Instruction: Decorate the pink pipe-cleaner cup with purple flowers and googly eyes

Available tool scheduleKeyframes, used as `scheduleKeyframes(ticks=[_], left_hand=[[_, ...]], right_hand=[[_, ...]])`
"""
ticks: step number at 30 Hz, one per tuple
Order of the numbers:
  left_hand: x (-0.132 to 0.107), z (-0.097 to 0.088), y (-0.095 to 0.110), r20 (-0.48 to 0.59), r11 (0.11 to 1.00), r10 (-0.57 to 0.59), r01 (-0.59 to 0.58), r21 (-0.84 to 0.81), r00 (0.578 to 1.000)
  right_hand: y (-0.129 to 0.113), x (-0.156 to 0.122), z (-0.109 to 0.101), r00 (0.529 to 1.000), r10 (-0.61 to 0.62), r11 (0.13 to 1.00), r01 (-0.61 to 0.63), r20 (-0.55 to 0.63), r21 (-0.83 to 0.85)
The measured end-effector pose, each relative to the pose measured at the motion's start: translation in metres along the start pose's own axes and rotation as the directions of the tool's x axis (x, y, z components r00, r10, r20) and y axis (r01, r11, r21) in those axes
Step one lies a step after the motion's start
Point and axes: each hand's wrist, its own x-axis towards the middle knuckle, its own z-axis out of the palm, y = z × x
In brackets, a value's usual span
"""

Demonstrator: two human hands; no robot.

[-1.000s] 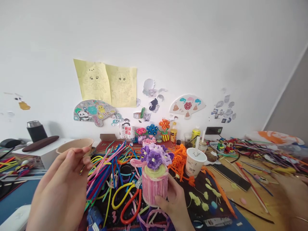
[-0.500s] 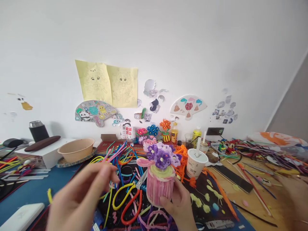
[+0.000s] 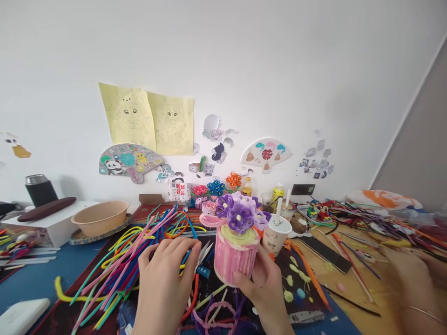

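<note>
My right hand [image 3: 263, 284] grips a pink pipe-cleaner flowerpot [image 3: 234, 256] from its right side, thumb at the front near the base. Purple and lilac pipe-cleaner flowers [image 3: 240, 215] stand on its pale green top, and a pink loop juts out on the left. My left hand [image 3: 167, 279] hovers palm down left of the pot, its fingers curled and drawn towards the thumb. Its fingertips are hidden, so whether it holds something does not show. Beside it lie scissors [image 3: 204, 255], blades pointing away, their handles partly covered by my hand.
Loose colourful pipe cleaners [image 3: 129, 260] spread across the left. A beige bowl [image 3: 99, 218], a white box [image 3: 56, 232] and a black flask [image 3: 40, 190] stand behind. At right are a paper cup [image 3: 275, 235] and another person's blurred hand [image 3: 408, 279]. A cutter [image 3: 307, 317] lies in front.
My left hand has moved right and away from me, towards the scissors and pot, turning palm down. The flowerpot has risen slightly in my right hand. The view has shifted right.
</note>
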Motion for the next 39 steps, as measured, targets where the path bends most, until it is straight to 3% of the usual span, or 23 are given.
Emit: scheduleKeyframes(ticks=[7,12,24,34,39], left_hand=[[0.008,-0.016,0.014,-0.057,0.96,-0.077,0.059,-0.272,0.995],[0.016,-0.02,0.025,-0.04,0.894,-0.151,0.119,-0.433,0.988],[0.019,-0.024,0.018,-0.053,0.87,-0.265,0.215,-0.444,0.963],[0.022,-0.03,0.019,0.065,0.759,-0.318,0.296,-0.58,0.946],[0.019,-0.031,0.016,0.048,0.733,-0.348,0.304,-0.608,0.936]], right_hand=[[0.0,-0.004,0.006,0.998,0.042,0.998,-0.041,-0.043,0.044],[-0.002,-0.004,0.011,0.999,0.033,0.999,-0.034,-0.029,-0.03],[-0.031,-0.003,0.031,0.981,-0.185,0.883,0.141,-0.055,-0.447],[-0.04,-0.006,0.039,0.979,-0.203,0.882,0.181,-0.003,-0.436],[-0.043,-0.007,0.042,0.973,-0.229,0.875,0.205,-0.002,-0.438]])
